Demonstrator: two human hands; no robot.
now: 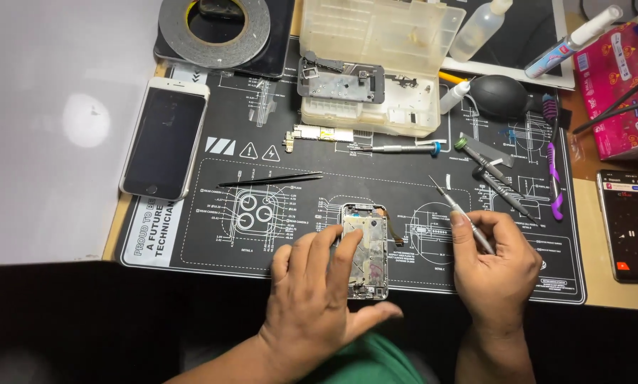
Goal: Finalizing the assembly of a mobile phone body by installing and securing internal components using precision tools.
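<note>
Left of the opened phone frame [366, 250] the mat [191, 245] lies bare; tweezers [270, 179] and circuit board [320, 135] block above it.

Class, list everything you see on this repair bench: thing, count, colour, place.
opened phone frame: 1, silver, mat centre
work mat: 1, black, desk
white phone: 1, screen off, mat's left edge
tweezers: 1, black, mid mat
tape roll: 1, grey, top left
parts box: 1, clear, top centre
air blower: 1, black, upper right
lit phone: 1, black, right
left hand: on frame
right hand: holds silver screwdriver
</note>
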